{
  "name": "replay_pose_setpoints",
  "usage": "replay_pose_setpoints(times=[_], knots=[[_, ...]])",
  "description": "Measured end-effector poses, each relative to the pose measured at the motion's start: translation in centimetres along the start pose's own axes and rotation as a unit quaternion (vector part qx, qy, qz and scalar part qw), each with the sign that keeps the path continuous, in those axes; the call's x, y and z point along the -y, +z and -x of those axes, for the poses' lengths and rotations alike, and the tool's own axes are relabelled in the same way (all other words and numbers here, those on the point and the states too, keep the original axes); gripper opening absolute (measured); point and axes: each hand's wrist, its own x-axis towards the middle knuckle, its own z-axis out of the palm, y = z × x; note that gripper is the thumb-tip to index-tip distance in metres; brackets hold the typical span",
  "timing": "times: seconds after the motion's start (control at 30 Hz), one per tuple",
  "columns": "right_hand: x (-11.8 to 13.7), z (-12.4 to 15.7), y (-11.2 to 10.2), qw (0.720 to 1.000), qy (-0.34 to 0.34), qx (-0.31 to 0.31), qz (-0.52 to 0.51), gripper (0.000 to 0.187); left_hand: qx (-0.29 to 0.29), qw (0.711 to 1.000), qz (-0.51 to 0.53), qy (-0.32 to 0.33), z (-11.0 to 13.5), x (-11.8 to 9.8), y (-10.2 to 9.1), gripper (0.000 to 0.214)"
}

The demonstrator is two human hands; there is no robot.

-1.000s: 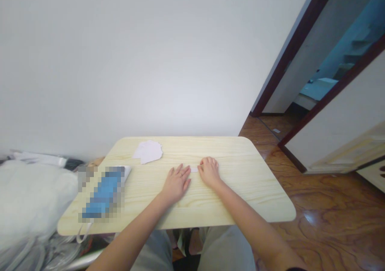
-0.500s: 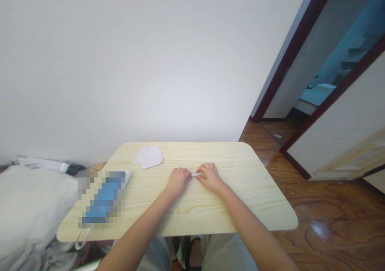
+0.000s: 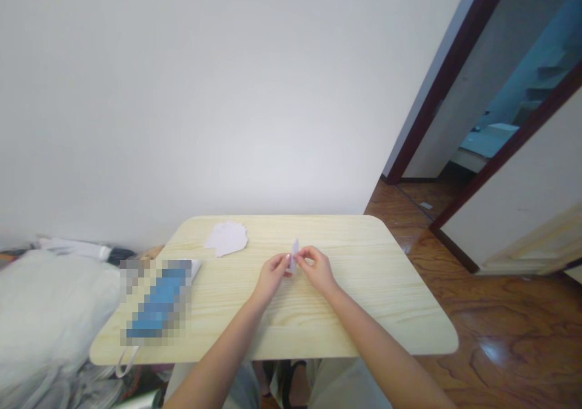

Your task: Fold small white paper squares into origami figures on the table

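Observation:
A small white folded piece of paper [image 3: 294, 249] stands nearly upright between my hands, over the middle of the table. My left hand [image 3: 273, 271] pinches it from the left, low down. From the right, my right hand [image 3: 317, 266] grips it between thumb and forefinger. The fingertips of both hands nearly meet at the paper, and part of it is hidden behind them. Farther back on the left lies a torn-edged white sheet of paper [image 3: 227, 238], flat and untouched.
The pale wooden table [image 3: 373, 330] has rounded corners and stands against a white wall [image 3: 273, 94]. A blurred-out blue object [image 3: 159, 303] with a white strap [image 3: 125, 360] lies at its left side. A white bundle [image 3: 54, 312] sits beyond the left edge.
The small paper has turned from lying flat crosswise to standing upright. Both hands have changed from resting around it to pinching it. My view has shifted slightly.

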Motion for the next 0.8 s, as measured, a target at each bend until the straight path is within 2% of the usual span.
replay_pose_setpoints(times=[0.23,0.43,0.53,0.67,0.8], knots=[[0.6,-0.1,-0.5,1.0,-0.021,0.003,-0.022,0.01,0.004,0.999,0.039,-0.005,0.4,-0.4,-0.2,0.033],[1.7,0.0,-0.8,0.998,-0.064,-0.004,0.016,0.015,-0.009,0.998,0.057,-0.008,0.6,-0.7,-0.1,0.036],[2.0,0.1,-1.0,0.997,-0.076,-0.003,0.024,0.013,0.008,0.999,0.043,0.01,0.5,-0.6,-0.3,0.032],[2.1,0.1,-1.3,0.993,-0.113,0.013,0.016,0.008,0.013,0.994,-0.053,0.089,0.6,-0.4,-0.9,0.025],[2.2,0.1,-1.5,0.989,-0.148,0.024,-0.007,0.008,-0.004,0.957,-0.185,0.225,1.2,-1.3,-1.2,0.015]])
